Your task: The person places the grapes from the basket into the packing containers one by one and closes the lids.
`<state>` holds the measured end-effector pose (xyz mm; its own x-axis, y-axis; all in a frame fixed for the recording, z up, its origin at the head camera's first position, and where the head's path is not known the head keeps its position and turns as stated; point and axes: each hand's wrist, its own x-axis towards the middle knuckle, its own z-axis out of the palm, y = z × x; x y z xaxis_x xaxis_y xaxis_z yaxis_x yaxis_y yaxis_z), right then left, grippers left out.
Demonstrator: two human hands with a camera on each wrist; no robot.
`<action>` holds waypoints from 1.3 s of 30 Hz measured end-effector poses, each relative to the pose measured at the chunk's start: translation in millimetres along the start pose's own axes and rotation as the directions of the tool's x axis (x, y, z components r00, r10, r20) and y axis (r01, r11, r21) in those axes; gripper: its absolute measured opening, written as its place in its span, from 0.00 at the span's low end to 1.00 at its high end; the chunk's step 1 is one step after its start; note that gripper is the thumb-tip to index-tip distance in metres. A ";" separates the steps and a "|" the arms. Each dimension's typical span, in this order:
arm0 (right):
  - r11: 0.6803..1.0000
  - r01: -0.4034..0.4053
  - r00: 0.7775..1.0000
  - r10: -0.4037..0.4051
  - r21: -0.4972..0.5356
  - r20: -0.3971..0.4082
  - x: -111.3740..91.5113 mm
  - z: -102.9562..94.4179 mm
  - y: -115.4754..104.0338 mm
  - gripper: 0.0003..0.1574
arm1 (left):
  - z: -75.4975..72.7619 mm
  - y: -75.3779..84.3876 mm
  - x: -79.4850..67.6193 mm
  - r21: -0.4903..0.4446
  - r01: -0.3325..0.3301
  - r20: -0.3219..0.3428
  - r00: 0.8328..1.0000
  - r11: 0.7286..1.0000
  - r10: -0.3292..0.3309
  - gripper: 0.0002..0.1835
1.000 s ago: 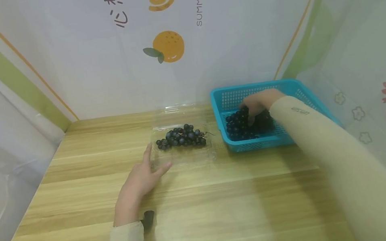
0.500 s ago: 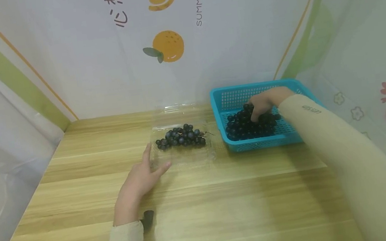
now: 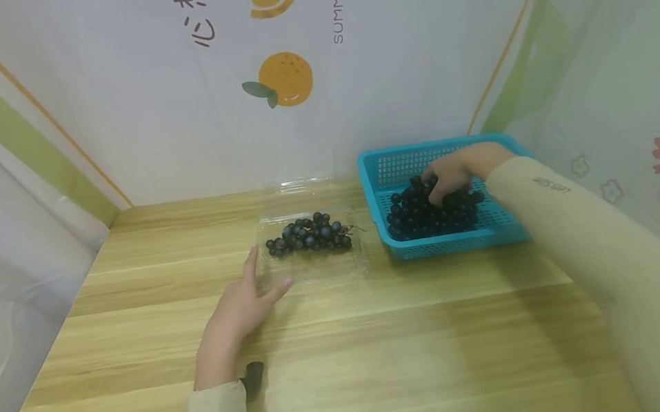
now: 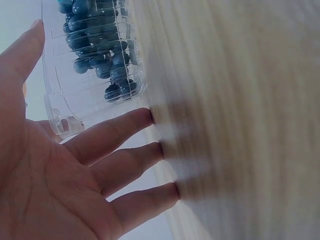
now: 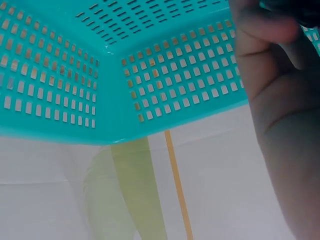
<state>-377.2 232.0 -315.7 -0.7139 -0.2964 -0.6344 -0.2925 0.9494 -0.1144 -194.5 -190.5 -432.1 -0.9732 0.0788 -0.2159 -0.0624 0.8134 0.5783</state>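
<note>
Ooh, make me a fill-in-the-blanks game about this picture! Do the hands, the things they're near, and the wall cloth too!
1. The right hand reaches down into the blue ____.
2. The clear box is closest to the person's ____.
3. Inside the clear box lies a bunch of round, dark ____.
4. The whole fruit printed on the white cloth is an ____.

Missing words: basket; left hand; grapes; orange.

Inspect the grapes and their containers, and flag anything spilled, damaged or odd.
No spill or damage shows: the bunch lies in the clear container, the other grapes in the blue basket. Slightly odd: in the head view, a bare stem pokes from the bunch's right end to about the container's edge.
</note>
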 end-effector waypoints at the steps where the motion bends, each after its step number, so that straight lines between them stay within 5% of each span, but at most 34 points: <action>1: 1.000 0.006 1.000 -0.006 -0.004 -0.005 -1.8 0.2 -1.0 0.52 | 0.2 -0.1 0.1 0.000 -0.001 -0.001 1.000 1.000 0.001 0.59; 17: 0.997 0.082 0.989 -0.080 0.011 -0.127 -15.4 -4.9 -7.6 0.46 | 1.1 0.6 0.6 -0.001 -0.006 -0.007 1.000 1.000 0.006 0.59; 24: 0.994 0.103 0.988 -0.097 0.044 -0.122 -30.7 -15.7 -16.6 0.48 | 0.7 0.8 0.4 -0.004 -0.006 -0.010 1.000 1.000 0.006 0.59; 39: 0.988 0.128 0.950 -0.146 -0.082 -0.275 -67.7 -36.2 -21.0 0.48 | 0.6 -0.7 0.8 -0.001 0.009 -0.002 1.000 1.000 -0.009 0.59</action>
<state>-345.8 228.4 -242.7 -0.8109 -0.4485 -0.3758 -0.4325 0.8920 -0.1313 -195.1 -190.6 -433.2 -0.9731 0.0699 -0.2195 -0.0717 0.8135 0.5771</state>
